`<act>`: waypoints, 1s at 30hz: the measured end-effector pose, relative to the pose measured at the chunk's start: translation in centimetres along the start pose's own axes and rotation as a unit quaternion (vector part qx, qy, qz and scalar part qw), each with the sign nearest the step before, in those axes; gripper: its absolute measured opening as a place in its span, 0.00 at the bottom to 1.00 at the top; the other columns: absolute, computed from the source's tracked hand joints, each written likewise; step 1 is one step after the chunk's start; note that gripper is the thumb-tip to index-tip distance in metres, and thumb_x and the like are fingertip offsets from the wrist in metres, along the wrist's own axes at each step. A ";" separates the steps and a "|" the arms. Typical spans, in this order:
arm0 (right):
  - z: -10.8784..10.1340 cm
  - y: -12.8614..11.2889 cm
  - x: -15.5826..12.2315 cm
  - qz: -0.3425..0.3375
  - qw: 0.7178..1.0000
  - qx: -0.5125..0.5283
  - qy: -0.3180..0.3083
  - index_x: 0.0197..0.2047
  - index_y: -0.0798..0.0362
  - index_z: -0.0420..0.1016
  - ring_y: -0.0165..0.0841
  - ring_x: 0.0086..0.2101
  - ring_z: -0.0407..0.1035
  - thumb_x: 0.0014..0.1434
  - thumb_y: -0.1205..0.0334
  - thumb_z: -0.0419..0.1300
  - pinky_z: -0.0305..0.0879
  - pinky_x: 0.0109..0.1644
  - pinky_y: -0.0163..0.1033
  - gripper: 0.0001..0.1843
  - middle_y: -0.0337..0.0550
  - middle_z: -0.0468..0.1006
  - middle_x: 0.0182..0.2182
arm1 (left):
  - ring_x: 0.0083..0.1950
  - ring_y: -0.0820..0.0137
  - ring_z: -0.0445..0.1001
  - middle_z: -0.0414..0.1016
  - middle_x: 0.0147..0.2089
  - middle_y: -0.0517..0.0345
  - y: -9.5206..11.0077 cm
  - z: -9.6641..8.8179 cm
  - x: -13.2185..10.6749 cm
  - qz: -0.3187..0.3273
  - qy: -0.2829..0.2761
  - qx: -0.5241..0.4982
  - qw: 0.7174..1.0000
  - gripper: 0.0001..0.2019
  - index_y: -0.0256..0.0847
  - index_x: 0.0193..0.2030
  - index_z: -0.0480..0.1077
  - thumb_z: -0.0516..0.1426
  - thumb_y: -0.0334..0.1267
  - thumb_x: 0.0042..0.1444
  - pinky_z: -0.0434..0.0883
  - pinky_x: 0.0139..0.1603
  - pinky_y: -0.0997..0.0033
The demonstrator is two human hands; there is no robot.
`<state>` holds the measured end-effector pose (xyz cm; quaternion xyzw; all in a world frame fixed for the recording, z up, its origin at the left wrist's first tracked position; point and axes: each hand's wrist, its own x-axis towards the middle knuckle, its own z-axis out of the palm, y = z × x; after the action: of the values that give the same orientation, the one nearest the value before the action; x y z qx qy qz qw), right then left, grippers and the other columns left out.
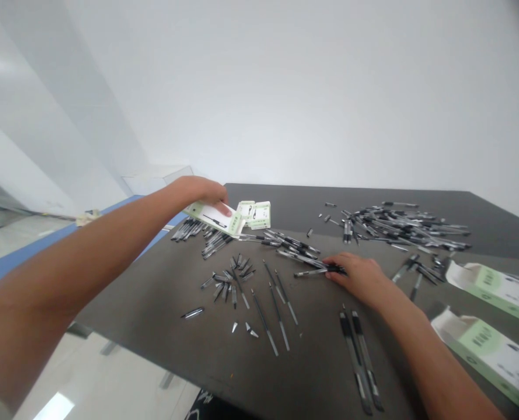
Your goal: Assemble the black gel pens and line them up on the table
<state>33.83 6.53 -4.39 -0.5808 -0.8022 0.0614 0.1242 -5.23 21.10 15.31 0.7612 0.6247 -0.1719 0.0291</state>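
My left hand point(209, 193) is closed on a green-and-white pen box point(211, 217), held tilted at the table's left side with its open end facing right. Pens point(294, 245) lie in a loose row between that open end and my right hand point(359, 279). The fingers of my right hand are closed around the ends of a few black-and-clear pens point(309, 272) at the table's middle; how many is hidden. More pens point(218, 242) lie below the box, and two small box pieces or cartons point(259, 214) sit just behind it.
A large pen pile point(399, 226) spreads over the back right. Pen caps point(228, 286), refills point(265, 324) and small tips point(250, 331) lie in front. Two pens point(359, 361) lie near the front edge. Two open boxes point(500, 344) point(495, 289) stand at the right of the dark table point(154, 315).
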 end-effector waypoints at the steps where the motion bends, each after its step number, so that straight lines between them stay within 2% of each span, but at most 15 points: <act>1: 0.1 0.1 0.0 0.000 1.000 0.001 0.001 0.59 0.45 0.84 0.51 0.55 0.80 0.69 0.61 0.62 0.73 0.57 0.54 0.18 0.50 0.85 0.58 | 0.42 0.51 0.79 0.83 0.35 0.48 -0.2 0.1 -0.1 -0.002 0.006 -0.002 1.000 0.18 0.47 0.39 0.88 0.73 0.57 0.48 0.68 0.50 0.58; 8: 0.2 0.3 0.0 -0.007 1.000 -0.002 0.001 0.59 0.44 0.84 0.48 0.56 0.80 0.68 0.61 0.62 0.74 0.58 0.52 0.18 0.47 0.85 0.58 | 0.49 0.45 0.80 0.85 0.41 0.45 -1.3 -0.1 0.2 0.005 0.073 0.014 0.997 0.19 0.48 0.44 0.88 0.74 0.53 0.47 0.68 0.55 0.52; 13: 0.4 0.4 0.1 -0.003 1.000 -0.010 0.003 0.59 0.43 0.83 0.47 0.56 0.80 0.68 0.61 0.62 0.74 0.57 0.50 0.18 0.47 0.85 0.58 | 0.55 0.44 0.79 0.86 0.44 0.47 -1.9 0.1 0.6 0.041 0.135 -0.001 0.990 0.18 0.48 0.47 0.87 0.73 0.51 0.51 0.69 0.58 0.54; 17: 0.8 0.7 0.2 -0.005 1.000 -0.008 0.009 0.59 0.42 0.83 0.47 0.56 0.80 0.68 0.60 0.62 0.75 0.55 0.49 0.18 0.46 0.85 0.58 | 0.63 0.45 0.76 0.84 0.56 0.45 -1.7 0.9 -0.7 0.081 0.194 -0.062 0.976 0.22 0.49 0.61 0.80 0.66 0.54 0.64 0.68 0.65 0.47; 20: 1.1 1.0 0.3 -0.007 1.000 -0.003 0.012 0.59 0.42 0.84 0.48 0.55 0.81 0.68 0.60 0.61 0.75 0.55 0.51 0.19 0.46 0.86 0.57 | 0.68 0.50 0.72 0.74 0.69 0.44 -1.8 2.3 -2.4 0.108 0.223 -0.145 0.958 0.27 0.46 0.72 0.68 0.60 0.52 0.72 0.67 0.70 0.41; 22: 1.4 1.2 0.3 -0.011 1.000 0.002 0.014 0.59 0.42 0.84 0.49 0.55 0.81 0.68 0.60 0.61 0.75 0.55 0.52 0.19 0.46 0.86 0.58 | 0.69 0.50 0.72 0.69 0.73 0.44 -2.6 3.7 -3.4 0.085 0.242 -0.213 0.943 0.26 0.44 0.74 0.65 0.59 0.49 0.73 0.68 0.70 0.38; 25: 1.8 1.4 0.4 -0.014 1.000 0.009 0.017 0.59 0.42 0.84 0.50 0.56 0.80 0.67 0.59 0.60 0.76 0.55 0.53 0.19 0.46 0.85 0.58 | 0.63 0.52 0.77 0.73 0.67 0.45 -4.8 6.5 -4.5 -0.006 0.252 -0.321 0.913 0.23 0.41 0.70 0.68 0.61 0.47 0.73 0.76 0.63 0.42; 27: 2.0 1.6 0.4 -0.016 1.000 0.014 0.019 0.59 0.42 0.84 0.51 0.56 0.80 0.68 0.59 0.59 0.76 0.54 0.54 0.19 0.47 0.85 0.58 | 0.57 0.56 0.80 0.76 0.63 0.45 -6.5 8.6 -5.2 -0.085 0.238 -0.391 0.885 0.21 0.40 0.67 0.70 0.62 0.45 0.72 0.80 0.56 0.48; 30: 2.3 1.8 0.4 -0.019 0.999 0.022 0.021 0.58 0.43 0.84 0.52 0.55 0.81 0.67 0.59 0.59 0.76 0.54 0.56 0.20 0.47 0.85 0.58 | 0.55 0.57 0.81 0.77 0.62 0.46 -8.6 11.8 -6.5 -0.176 0.215 -0.476 0.834 0.19 0.39 0.65 0.71 0.63 0.44 0.72 0.82 0.54 0.50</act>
<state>34.72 7.60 -7.00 -0.5633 -0.8090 0.0651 0.1549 -17.18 13.78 7.67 0.5480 0.7433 0.3128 0.2223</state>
